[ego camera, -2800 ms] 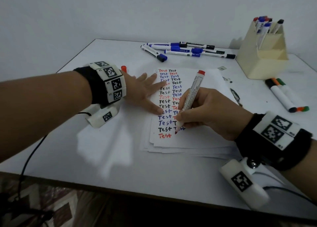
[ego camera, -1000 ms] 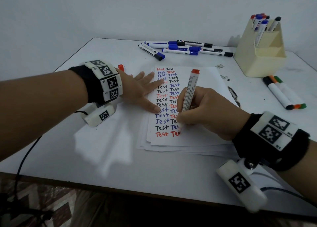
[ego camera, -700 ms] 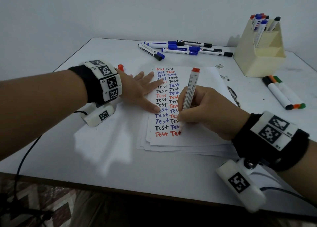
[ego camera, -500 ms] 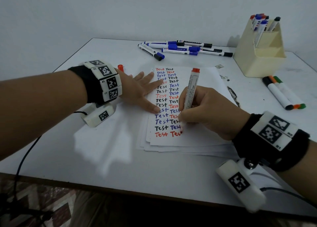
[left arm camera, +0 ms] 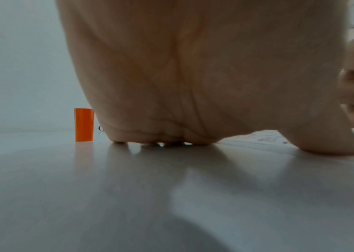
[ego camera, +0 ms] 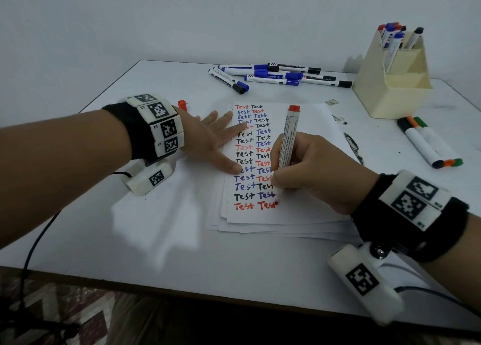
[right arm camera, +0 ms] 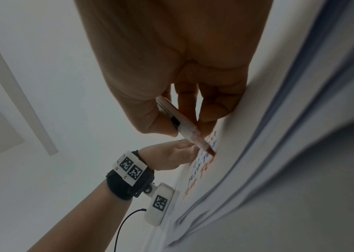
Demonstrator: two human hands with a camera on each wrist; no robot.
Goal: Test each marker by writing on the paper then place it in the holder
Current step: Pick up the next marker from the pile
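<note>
Nearest, the right hand [ego camera: 316, 171] is clamped on a red marker [ego camera: 286, 146], thumb and fingers curled round its lower barrel. The marker stands tilted, red end cap up, and its tip touches the paper [ego camera: 307, 209] at the end of the second red "Test" in the bottom row. In the right wrist view the red tip [right arm camera: 210, 152] meets the sheet just beside the fresh red letters.

The paper is the top sheet of a loose stack on the white bench [ego camera: 156, 240]. Two columns of "Test" run down its left part in red, blue and black.

The left hand [ego camera: 208, 139] lies flat, fingers straight and spread apart, holding nothing. Its fingertips press on the left edge of the paper over the first column, and its thumb points toward the right hand. The left wrist view shows the palm [left arm camera: 193, 76] resting on the bench.

Just behind the left wrist a red cap [ego camera: 182, 105] stands upright on the bench, apart from the paper.

Further right, three thick markers [ego camera: 426, 144] lie side by side, with black, orange and green ends.

Beyond the paper, a cluster of blue and black markers [ego camera: 273, 76] lies on the bench.

At the far right stands a cream holder [ego camera: 390, 84]. Its rear, taller compartment holds several upright markers [ego camera: 395, 40] with blue, red and black caps; the front lower compartment shows nothing inside.
</note>
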